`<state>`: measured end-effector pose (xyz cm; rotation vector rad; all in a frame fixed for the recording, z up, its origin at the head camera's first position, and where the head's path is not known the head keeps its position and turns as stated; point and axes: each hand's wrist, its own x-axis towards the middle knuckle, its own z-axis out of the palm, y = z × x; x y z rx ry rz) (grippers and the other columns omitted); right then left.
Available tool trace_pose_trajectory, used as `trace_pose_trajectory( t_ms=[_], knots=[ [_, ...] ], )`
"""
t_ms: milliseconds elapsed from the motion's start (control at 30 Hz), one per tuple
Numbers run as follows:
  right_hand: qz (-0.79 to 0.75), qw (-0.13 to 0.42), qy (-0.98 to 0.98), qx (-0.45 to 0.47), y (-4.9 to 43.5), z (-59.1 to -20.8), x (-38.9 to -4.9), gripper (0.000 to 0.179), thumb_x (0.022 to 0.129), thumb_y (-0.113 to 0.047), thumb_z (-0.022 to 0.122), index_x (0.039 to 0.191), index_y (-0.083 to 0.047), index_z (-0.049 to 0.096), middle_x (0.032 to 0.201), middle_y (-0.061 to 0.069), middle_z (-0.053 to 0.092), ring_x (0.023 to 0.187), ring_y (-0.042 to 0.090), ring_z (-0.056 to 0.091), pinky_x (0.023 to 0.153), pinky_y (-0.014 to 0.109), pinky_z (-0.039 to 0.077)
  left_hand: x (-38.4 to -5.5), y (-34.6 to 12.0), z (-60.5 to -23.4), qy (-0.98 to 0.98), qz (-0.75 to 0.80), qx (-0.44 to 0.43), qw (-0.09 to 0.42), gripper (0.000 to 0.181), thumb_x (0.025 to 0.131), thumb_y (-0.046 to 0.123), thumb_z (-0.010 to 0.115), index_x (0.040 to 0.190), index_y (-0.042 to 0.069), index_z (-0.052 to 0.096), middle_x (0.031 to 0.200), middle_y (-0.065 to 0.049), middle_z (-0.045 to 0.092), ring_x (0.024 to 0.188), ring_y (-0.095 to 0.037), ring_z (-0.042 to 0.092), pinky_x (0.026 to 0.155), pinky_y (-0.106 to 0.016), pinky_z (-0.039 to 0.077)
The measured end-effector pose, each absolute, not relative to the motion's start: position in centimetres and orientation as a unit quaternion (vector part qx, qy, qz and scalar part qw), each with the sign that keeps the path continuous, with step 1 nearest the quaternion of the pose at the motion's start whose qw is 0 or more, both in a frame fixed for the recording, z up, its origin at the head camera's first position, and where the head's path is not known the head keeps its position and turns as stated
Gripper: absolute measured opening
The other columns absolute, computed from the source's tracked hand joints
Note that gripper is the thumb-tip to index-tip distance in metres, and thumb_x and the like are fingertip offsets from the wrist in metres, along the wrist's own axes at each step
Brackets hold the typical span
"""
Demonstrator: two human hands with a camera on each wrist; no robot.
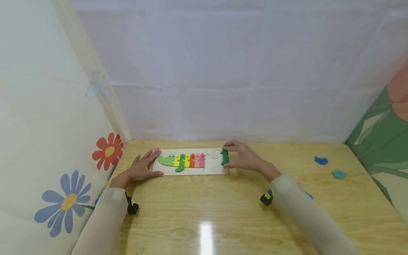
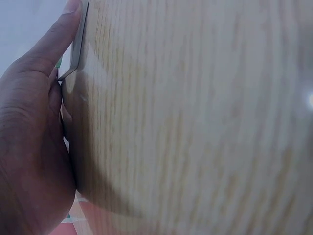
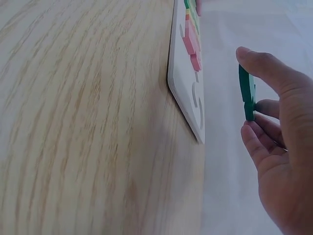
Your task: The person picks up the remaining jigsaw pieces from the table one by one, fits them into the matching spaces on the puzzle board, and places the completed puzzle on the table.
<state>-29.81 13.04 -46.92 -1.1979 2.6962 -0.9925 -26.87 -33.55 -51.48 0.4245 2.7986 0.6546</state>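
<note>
A white puzzle board (image 1: 189, 172) lies near the back of the table, with a crocodile made of coloured pieces in it. The light green head (image 1: 165, 160) is at its left, followed by yellow, green, orange and pink pieces. My left hand (image 1: 142, 167) rests at the board's left end, fingers spread, thumb along the front edge (image 2: 77, 44). Between thumb and fingers my right hand (image 1: 245, 158) pinches a dark green puzzle piece (image 3: 247, 90). It is raised above the board's right end, where bare outlines show.
To the right on the wooden table (image 1: 194, 206) lie a blue piece (image 1: 321, 160) and a teal piece (image 1: 339, 174). Another blue piece (image 1: 309, 195) is partly hidden by my right sleeve. A white cloth wall (image 1: 205, 86) stands behind, and flowered panels flank both sides.
</note>
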Motion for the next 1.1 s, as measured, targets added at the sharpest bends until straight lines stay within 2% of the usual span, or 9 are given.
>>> trace_pose_trajectory(
  t_ms=[700,1100],
  knots=[
    [-0.317,0.025,0.866,-0.387,10.4,-47.9,-30.3,0.077,0.082,-0.026,0.094,0.142,0.009,0.061,0.142,0.020,0.060,0.130,0.036,0.060,0.110,0.049,0.052,-26.9,-33.8,-51.8,0.955,0.231,0.148,0.109,0.109,0.090,0.054,0.079,0.169,0.005,0.022,0.176,-0.021,0.015,0.162,-0.047,0.006,0.124,-0.071,-0.006],
    [-0.321,0.038,0.869,-0.376,9.2,-48.5,-30.3,0.079,0.082,-0.027,0.095,0.143,0.008,0.060,0.145,0.020,0.059,0.135,0.036,0.057,0.115,0.048,0.048,-26.8,-33.6,-51.6,0.955,0.234,0.147,0.107,0.109,0.090,0.054,0.079,0.168,0.005,0.023,0.175,-0.021,0.016,0.162,-0.047,0.006,0.124,-0.071,-0.006]
  ],
)
